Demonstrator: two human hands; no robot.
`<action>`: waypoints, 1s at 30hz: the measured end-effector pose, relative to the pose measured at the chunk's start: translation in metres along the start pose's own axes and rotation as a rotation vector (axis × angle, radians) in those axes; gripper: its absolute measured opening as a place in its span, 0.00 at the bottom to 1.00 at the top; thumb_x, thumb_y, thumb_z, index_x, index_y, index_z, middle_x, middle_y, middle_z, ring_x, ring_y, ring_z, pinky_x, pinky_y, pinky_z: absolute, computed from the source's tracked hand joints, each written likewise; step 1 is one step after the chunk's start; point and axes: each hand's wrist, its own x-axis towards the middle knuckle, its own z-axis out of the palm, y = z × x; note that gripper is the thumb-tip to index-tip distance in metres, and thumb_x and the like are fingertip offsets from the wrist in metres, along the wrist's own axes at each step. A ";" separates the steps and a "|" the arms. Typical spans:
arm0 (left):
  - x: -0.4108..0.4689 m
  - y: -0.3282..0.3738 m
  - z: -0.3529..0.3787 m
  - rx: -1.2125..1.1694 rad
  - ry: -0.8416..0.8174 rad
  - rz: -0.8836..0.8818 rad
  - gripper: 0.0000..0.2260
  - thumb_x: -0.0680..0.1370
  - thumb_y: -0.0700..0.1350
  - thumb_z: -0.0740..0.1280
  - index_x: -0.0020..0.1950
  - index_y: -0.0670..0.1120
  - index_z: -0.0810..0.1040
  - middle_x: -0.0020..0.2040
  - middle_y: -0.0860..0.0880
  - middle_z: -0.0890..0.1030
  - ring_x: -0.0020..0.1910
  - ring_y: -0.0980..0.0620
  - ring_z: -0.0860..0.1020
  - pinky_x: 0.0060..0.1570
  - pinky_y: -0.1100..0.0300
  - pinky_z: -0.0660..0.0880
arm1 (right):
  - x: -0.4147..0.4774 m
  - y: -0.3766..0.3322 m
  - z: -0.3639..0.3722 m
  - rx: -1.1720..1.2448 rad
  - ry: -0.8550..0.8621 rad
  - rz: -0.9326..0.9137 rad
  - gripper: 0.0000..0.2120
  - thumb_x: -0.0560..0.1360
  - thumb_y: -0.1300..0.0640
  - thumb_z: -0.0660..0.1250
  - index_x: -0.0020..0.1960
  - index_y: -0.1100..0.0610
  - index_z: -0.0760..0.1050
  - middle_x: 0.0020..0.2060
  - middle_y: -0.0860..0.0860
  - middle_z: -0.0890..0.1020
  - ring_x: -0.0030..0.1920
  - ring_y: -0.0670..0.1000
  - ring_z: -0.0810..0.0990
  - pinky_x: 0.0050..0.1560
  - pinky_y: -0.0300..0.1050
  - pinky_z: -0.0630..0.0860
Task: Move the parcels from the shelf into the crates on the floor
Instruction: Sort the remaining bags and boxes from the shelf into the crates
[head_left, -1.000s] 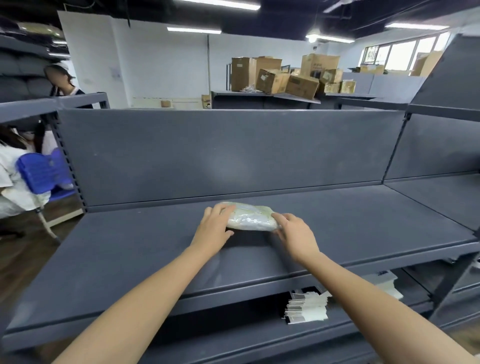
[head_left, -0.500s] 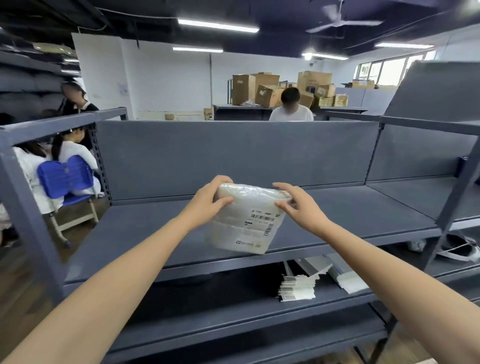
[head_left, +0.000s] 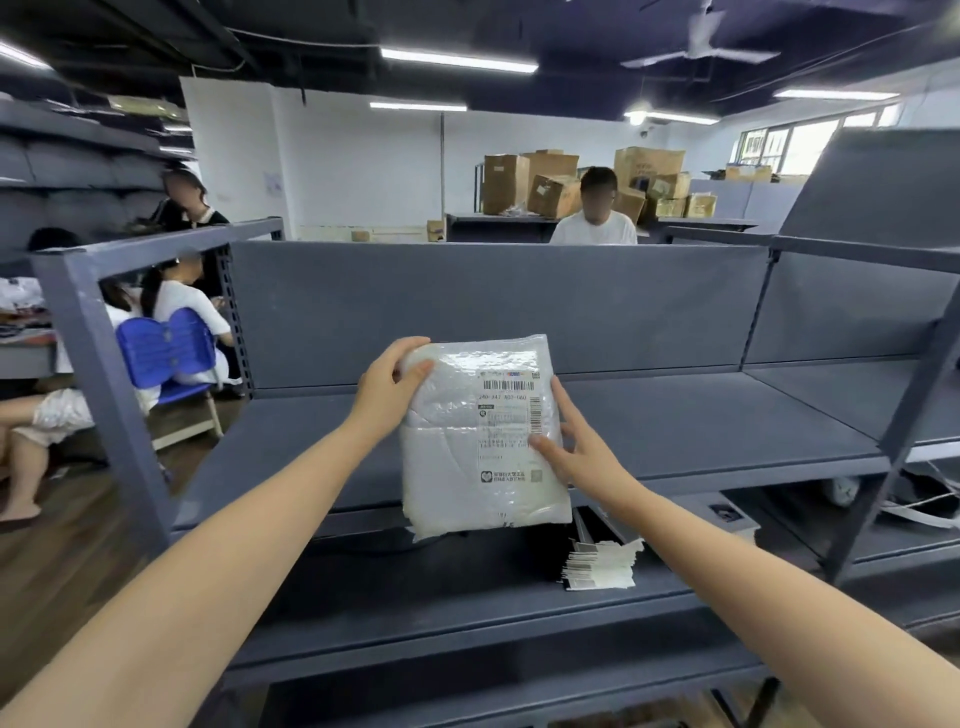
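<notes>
My left hand (head_left: 387, 387) grips the white parcel (head_left: 467, 441) by its top corner, right hand (head_left: 576, 447) pinches its side, clear of the shelf (head_left: 675, 415); next I must find the crates, out of view.

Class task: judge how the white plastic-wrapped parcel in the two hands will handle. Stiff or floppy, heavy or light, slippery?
Probably soft: the parcel looks padded and its wrap wrinkles. Likely light: the left hand and right hand hold it upright by the edges alone. The glossy film may be slippery.
</notes>
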 end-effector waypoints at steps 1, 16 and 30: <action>-0.001 -0.001 -0.001 -0.005 0.028 -0.015 0.15 0.79 0.47 0.64 0.66 0.51 0.72 0.60 0.55 0.74 0.60 0.50 0.74 0.62 0.54 0.72 | 0.001 0.000 0.004 0.029 0.022 0.001 0.35 0.78 0.56 0.64 0.76 0.42 0.47 0.70 0.46 0.69 0.67 0.47 0.72 0.68 0.55 0.70; -0.091 -0.010 0.018 0.150 -0.132 -0.072 0.35 0.76 0.49 0.69 0.77 0.57 0.52 0.71 0.50 0.65 0.65 0.59 0.63 0.64 0.64 0.60 | -0.021 0.006 0.015 0.045 0.084 0.015 0.29 0.79 0.54 0.61 0.76 0.44 0.53 0.73 0.43 0.64 0.71 0.47 0.66 0.71 0.55 0.66; -0.196 -0.024 -0.034 0.330 -0.051 -0.199 0.34 0.76 0.47 0.69 0.76 0.56 0.55 0.74 0.53 0.63 0.73 0.53 0.61 0.67 0.60 0.60 | -0.077 0.004 0.075 -0.096 -0.210 0.211 0.37 0.76 0.55 0.67 0.77 0.48 0.50 0.52 0.49 0.79 0.50 0.46 0.77 0.47 0.36 0.74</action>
